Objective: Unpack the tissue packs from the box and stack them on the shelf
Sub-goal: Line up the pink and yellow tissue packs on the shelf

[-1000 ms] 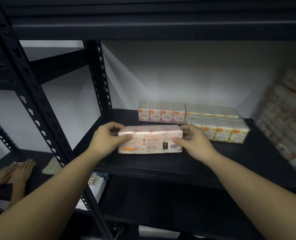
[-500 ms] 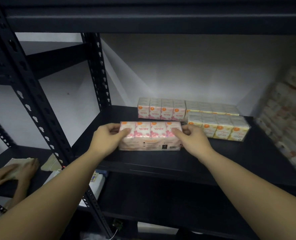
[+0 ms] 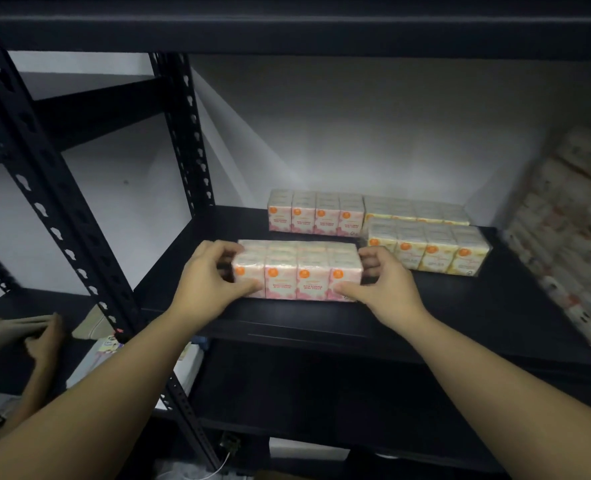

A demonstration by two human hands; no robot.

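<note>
A pink tissue pack (image 3: pixel 297 270) stands on the black shelf (image 3: pixel 443 310) near its front edge, printed face toward me. My left hand (image 3: pixel 211 275) grips its left end with thumb on the front and fingers curled over the top. My right hand (image 3: pixel 382 284) grips its right end the same way. Behind it at the back stands another pink tissue pack (image 3: pixel 314 213). Two yellow tissue packs (image 3: pixel 429 247) sit to the right, one in front of the other. The box is not in view.
A tall stack of wrapped tissue packs (image 3: pixel 571 237) leans at the shelf's right end. A black perforated upright (image 3: pixel 55 209) stands at the left front. Another person's hand (image 3: pixel 43 341) holds a flat item on the neighbouring shelf at lower left. A lower shelf (image 3: pixel 321 393) lies beneath.
The pack has been tipped from lying with its back label toward me to standing on the shelf with its pink front facing me. Both hands stayed on its ends.
</note>
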